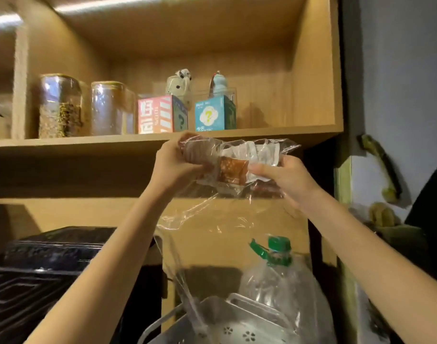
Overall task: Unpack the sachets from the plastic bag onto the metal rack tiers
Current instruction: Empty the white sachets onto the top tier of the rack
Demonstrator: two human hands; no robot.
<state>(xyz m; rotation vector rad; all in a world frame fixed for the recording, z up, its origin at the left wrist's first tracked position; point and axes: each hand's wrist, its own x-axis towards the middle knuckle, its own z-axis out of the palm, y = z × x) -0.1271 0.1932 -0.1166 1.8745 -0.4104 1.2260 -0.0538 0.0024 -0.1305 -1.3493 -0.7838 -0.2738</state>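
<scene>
While both hands hold the plastic bag (pixel 227 170) up high before the wooden shelf (pixel 88 142), the sachets (pixel 233 171) bunched inside could spill past the metal rack (pixel 237 326) far below if the film slips. Arms reach up and forward; left hand (pixel 174 161) clenches one end, right hand (pixel 284 178) pinches the other.

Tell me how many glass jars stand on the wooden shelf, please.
2. One glass jar stands at the left of the wooden shelf, partly filled with grains. The second jar stands just right of it, beside the pink box. More may be hidden further left.
</scene>
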